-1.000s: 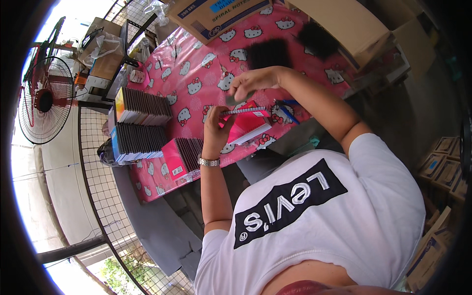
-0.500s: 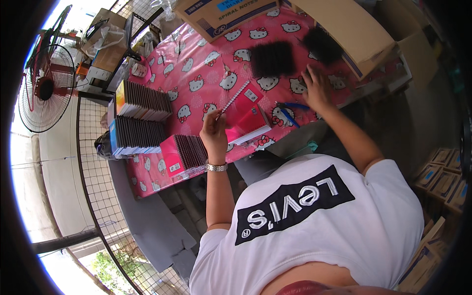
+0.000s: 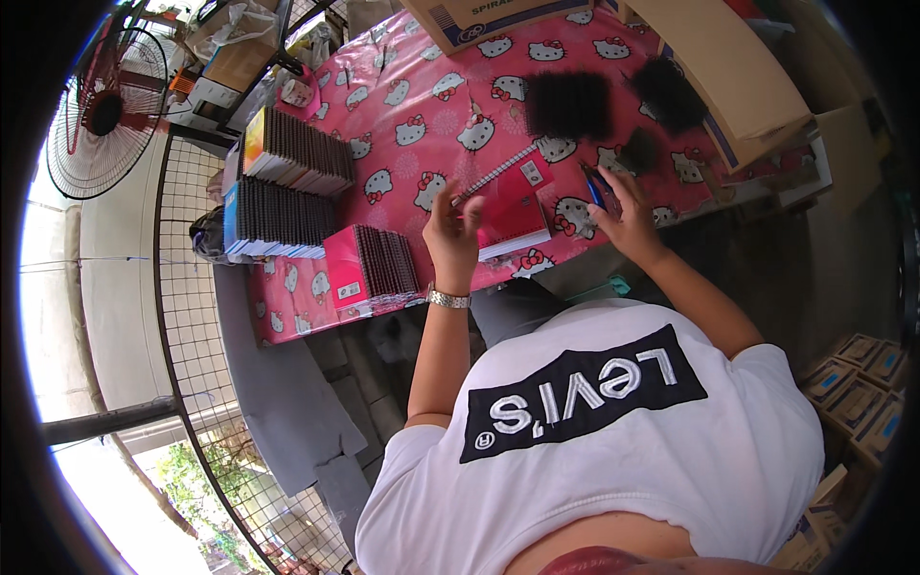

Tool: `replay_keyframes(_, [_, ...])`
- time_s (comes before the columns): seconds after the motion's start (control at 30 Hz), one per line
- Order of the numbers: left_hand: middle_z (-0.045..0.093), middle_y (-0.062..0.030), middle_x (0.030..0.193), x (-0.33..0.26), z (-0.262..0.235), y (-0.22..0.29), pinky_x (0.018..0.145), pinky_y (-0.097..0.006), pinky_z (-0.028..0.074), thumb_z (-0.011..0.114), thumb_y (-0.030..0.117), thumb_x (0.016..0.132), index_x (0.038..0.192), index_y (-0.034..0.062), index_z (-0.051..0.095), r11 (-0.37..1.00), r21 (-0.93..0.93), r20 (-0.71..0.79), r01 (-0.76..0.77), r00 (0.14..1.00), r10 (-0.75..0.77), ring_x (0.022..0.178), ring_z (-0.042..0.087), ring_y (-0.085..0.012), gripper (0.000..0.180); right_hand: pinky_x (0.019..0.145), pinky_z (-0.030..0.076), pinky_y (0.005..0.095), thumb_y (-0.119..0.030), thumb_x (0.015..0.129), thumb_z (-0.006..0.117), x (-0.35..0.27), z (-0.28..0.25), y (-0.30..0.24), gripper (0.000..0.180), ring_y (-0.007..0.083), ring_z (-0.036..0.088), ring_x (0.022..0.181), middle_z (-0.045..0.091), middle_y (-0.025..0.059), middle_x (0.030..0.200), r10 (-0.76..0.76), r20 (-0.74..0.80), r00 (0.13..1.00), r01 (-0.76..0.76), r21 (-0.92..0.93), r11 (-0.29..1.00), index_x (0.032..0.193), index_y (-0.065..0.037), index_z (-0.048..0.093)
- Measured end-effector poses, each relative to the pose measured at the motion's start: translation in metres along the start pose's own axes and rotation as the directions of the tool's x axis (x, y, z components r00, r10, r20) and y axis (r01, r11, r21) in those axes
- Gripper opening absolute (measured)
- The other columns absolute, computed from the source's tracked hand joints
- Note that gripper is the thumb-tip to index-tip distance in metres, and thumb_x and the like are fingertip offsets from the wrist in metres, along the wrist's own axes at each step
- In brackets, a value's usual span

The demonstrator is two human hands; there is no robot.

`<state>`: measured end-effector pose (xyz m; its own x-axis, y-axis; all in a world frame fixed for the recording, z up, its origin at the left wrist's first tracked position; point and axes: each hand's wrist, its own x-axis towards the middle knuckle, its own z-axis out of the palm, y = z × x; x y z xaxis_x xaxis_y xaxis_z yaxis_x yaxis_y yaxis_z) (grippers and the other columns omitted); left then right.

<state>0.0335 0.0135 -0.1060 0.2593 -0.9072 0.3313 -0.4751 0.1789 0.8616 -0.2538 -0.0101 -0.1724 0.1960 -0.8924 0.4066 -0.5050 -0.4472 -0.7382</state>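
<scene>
My left hand (image 3: 450, 232), with a metal watch band at its wrist, is closed on the near-left corner of a pink spiral notebook (image 3: 513, 180), at the end of its white coil. That notebook rests over a small stack of pink pages and covers (image 3: 522, 228). To the right, my right hand (image 3: 630, 218) grips blue-handled pliers (image 3: 596, 192); the fingers partly cover the tool. Left of my left hand stands a row of pink spiral notebooks (image 3: 369, 266).
Blue-covered notebooks (image 3: 273, 220) and orange-covered ones (image 3: 297, 153) stand at the table's left. Dark bundles of coils (image 3: 570, 105) lie farther back. Cardboard boxes (image 3: 738, 86) border the back and right. A fan (image 3: 103, 115) stands far left.
The pliers lay on the tablecloth and are now in my right hand, which has come nearer. My left hand stays at the notebook's coil end. The whole view has shifted slightly.
</scene>
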Motion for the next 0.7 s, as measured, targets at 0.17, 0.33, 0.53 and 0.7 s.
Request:
replay_keyframes(0.17, [0.067, -0.0074, 0.089, 0.0, -0.003, -0.006, 0.059, -0.025, 0.056, 0.06, 0.01, 0.099, 0.113, -0.0014, 0.062, 0.998, -0.049, 0.059, 0.049, 0.997, -0.047, 0.076, 0.067, -0.0101, 0.018, 0.097, 0.046, 0.0429, -0.02, 0.078, 0.077, 0.027, -0.017, -0.089, 0.066, 0.0336, 0.056, 0.112, 0.058, 0.0162, 0.122, -0.342, 0.16, 0.926, 0.326, 0.12, 0.938, 0.137, -0.002, 0.054])
replay_keyframes(0.33, [0.067, -0.0062, 0.089, 0.002, 0.001, -0.002, 0.062, -0.025, 0.055, 0.06, 0.005, 0.098, 0.111, -0.0033, 0.062, 0.994, 0.018, -0.003, -0.109, 0.994, 0.109, 0.076, 0.066, -0.0084, 0.015, 0.1, 0.045, 0.0445, -0.024, 0.075, 0.078, 0.041, 0.005, -0.111, 0.065, 0.0338, 0.056, 0.113, 0.058, 0.016, 0.12, -0.388, 0.198, 0.9, 0.359, 0.165, 0.919, 0.132, -0.002, 0.057])
replay_keyframes(0.53, [0.067, -0.0048, 0.091, -0.003, -0.007, 0.0, 0.069, -0.025, 0.056, 0.055, -0.01, 0.093, 0.114, -0.0054, 0.062, 0.984, -0.172, 0.088, 0.049, 0.996, -0.035, 0.078, 0.065, -0.0091, 0.023, 0.099, 0.044, 0.0457, -0.026, 0.074, 0.078, 0.05, 0.012, -0.123, 0.06, 0.0343, 0.057, 0.11, 0.059, 0.0159, 0.116, -0.396, 0.196, 0.897, 0.39, 0.069, 0.918, 0.125, -0.001, 0.061])
replay_keyframes(0.7, [0.068, -0.0048, 0.092, -0.005, -0.008, -0.009, 0.072, -0.025, 0.055, 0.055, -0.012, 0.091, 0.116, -0.0056, 0.063, 0.969, -0.24, 0.092, 0.063, 0.995, -0.042, 0.081, 0.065, -0.0091, 0.026, 0.096, 0.046, 0.0448, -0.026, 0.074, 0.078, 0.053, 0.014, -0.129, 0.057, 0.034, 0.057, 0.107, 0.061, 0.0151, 0.111, -0.407, 0.222, 0.886, 0.427, -0.053, 0.902, 0.123, -0.001, 0.063])
